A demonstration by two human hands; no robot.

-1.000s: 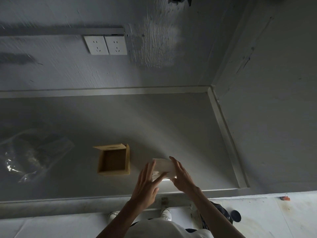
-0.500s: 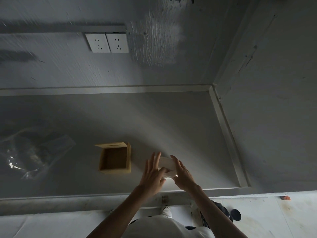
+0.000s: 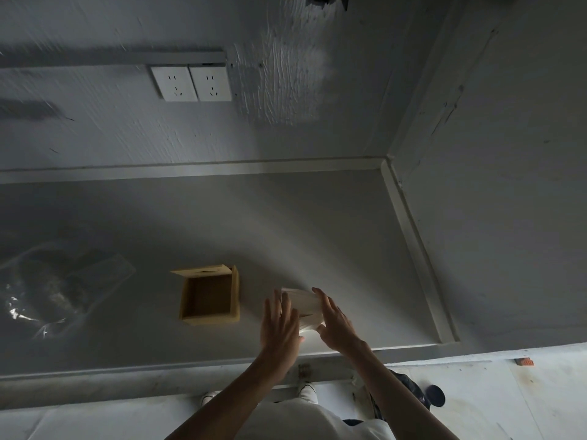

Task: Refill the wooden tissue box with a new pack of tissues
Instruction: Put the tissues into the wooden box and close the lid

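Note:
The wooden tissue box stands open and empty on the grey counter, its lid tipped up at the far side. A white stack of tissues sits just right of the box, near the counter's front edge. My right hand holds its right side. My left hand presses flat against its left side with fingers spread, covering part of the stack.
A crumpled clear plastic bag lies on the counter at the left. Two wall sockets sit above the back edge. A raised rim and a wall bound the counter on the right. Below are shoes and floor.
The tissue stack has turned more upright between my hands. My left hand has moved up against its left side, and both hands shifted slightly toward the box.

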